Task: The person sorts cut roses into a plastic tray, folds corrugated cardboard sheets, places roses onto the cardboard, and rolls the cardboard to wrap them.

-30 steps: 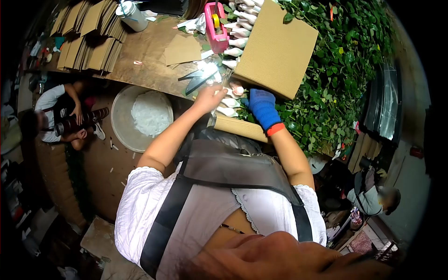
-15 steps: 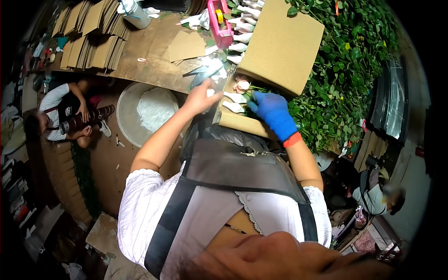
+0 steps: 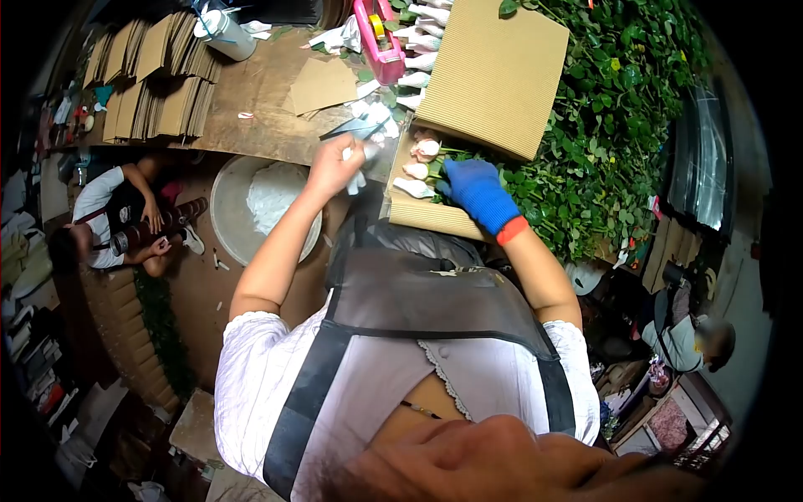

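Note:
My bare left hand (image 3: 336,166) is closed over the table's front edge, with a white foam net sleeve (image 3: 356,181) hanging from its fingers. My right hand (image 3: 478,191), in a blue glove, is closed around rose stems just behind the heads. By its fingertips lie a pale pink rose (image 3: 426,151), a paler uncovered bud (image 3: 416,171) and a bud still in a white sleeve (image 3: 413,188). These flowers rest on corrugated cardboard (image 3: 435,216), partly under a larger corrugated sheet (image 3: 498,79). The stems are mostly hidden by the glove and leaves.
Dark-bladed scissors (image 3: 355,128) lie among white scraps. Behind are a pink tape dispenser (image 3: 381,46), several sleeved buds (image 3: 422,61), cardboard stacks (image 3: 159,105) and a white bottle (image 3: 226,35). Leafy stems (image 3: 619,142) fill the right. A round tub (image 3: 226,209) and a seated person (image 3: 109,205) are at left.
My left hand has pulled away left from the flowers with a white sleeve, and one bud is now uncovered. My right hand stays by the stems, slightly shifted with the view.

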Tool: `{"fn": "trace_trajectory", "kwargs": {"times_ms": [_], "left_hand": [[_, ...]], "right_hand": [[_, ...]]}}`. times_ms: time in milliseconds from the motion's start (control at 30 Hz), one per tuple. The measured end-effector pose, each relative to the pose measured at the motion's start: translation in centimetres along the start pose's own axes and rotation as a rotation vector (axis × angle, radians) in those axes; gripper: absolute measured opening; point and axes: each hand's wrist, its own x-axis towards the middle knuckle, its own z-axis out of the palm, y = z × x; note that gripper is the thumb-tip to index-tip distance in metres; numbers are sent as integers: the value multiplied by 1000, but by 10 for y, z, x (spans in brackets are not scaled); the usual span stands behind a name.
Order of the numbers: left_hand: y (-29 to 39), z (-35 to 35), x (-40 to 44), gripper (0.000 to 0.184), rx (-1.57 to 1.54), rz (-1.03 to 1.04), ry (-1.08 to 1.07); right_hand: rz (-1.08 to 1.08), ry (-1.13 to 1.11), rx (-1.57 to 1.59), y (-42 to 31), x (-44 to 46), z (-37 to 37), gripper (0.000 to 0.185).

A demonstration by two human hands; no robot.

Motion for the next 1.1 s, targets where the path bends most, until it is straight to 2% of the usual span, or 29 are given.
{"fn": "trace_trajectory", "kwargs": {"times_ms": [33, 100, 133, 167, 267, 367, 400, 500, 533, 567, 633, 700, 733, 767, 833, 867, 900, 933, 967, 1033, 1100], "left_hand": [[-1, -7, -4, 17, 73, -246, -158], [6, 4, -10, 24, 234, -220, -249], [23, 13, -10, 31, 134, -205, -293], [34, 19, -8, 35, 212, -102, -362], [30, 37, 4, 34, 321, -165, -662], [26, 46, -5, 35, 66, -225, -531], [24, 49, -9, 35, 59, -192, -474], [19, 43, -20, 33, 81, -274, -367], [7, 37, -25, 31, 76, -238, -279], [-7, 25, -28, 30, 75, -304, -260], [-33, -25, -34, 29, 5, -314, -320], [-5, -77, -41, 35, 688, -348, -476], [-12, -88, -43, 36, 991, -486, -585], [-17, -91, -49, 34, 1215, -467, -637], [2, -74, -49, 40, 1317, -182, -538], [-9, -54, -48, 39, 1117, -53, -361], [0, -34, -31, 39, 867, -135, -423], [3, -11, -22, 42, 568, 4, -308], [17, 8, -13, 57, 375, 80, -274], [28, 36, 0, 95, 306, 128, -321], [-4, 59, 4, 100, 256, 162, -389]], "right_hand": [[5, 31, 29, -4, -11, -11, 30], [-55, 26, 64, -7, -17, -14, 31], [-114, -1, 74, -7, -14, -13, 31], [-168, -27, 84, -6, -12, -12, 31], [-210, -92, -25, -12, -4, -3, 26], [-182, -98, -60, -13, 0, 6, 22], [-170, -102, -69, -15, 3, 11, 22], [-198, -23, -95, -9, 7, 32, 18], [-216, 16, -102, -8, 7, 34, 16], [-229, -11, -105, -7, 6, 35, 15], [-258, -61, -115, -10, 3, 27, 14], [-267, -134, -206, -17, 9, 23, 16], [-271, -169, -251, -21, 11, 21, 17], [-289, -143, -251, -23, 12, 18, 18], [-320, -92, -251, -26, 12, 13, 19], [-325, -146, -279, -27, 16, 12, 21], [-327, -90, -240, -29, 15, 12, 21], [-327, -35, -202, -30, 14, 11, 21], [-326, 19, -166, -31, 13, 11, 21], [-346, -90, -241, -25, 21, 18, 21], [-315, -159, -249, -17, 19, 16, 23]]}}
